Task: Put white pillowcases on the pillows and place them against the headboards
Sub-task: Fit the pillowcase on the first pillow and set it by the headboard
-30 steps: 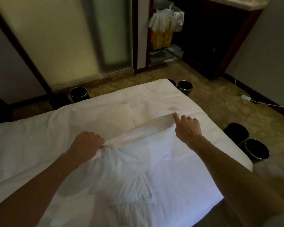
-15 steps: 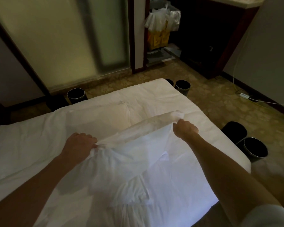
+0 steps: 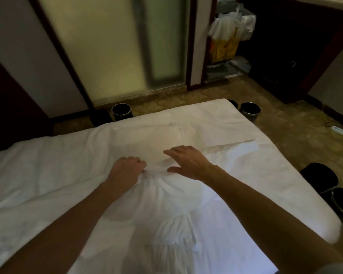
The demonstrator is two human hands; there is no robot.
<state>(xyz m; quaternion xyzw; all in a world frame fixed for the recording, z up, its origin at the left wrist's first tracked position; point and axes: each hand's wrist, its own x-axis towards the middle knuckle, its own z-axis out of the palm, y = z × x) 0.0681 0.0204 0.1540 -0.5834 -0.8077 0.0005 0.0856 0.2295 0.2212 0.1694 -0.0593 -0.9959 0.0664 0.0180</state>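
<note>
Letting go of the far corner, the right hand (image 3: 188, 162) now spreads open-fingered beside the left hand (image 3: 127, 171), which still bunches the thin white cloth pillowcase (image 3: 166, 196) on the white-sheeted bed (image 3: 48, 175); limp and light, it is probably best gripped at its hem.

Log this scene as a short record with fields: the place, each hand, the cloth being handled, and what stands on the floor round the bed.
place: bedroom, bed covered in white
left hand: fingers curled, gripping a bunched part of the white pillowcase
right hand: open, fingers spread over the white pillowcase; contact unclear
white pillowcase: crumpled on the bed, on the side nearest the person
floor: metal bin beyond the bed, second bin at its far corner, power strip at right
headboard: not in view
</note>
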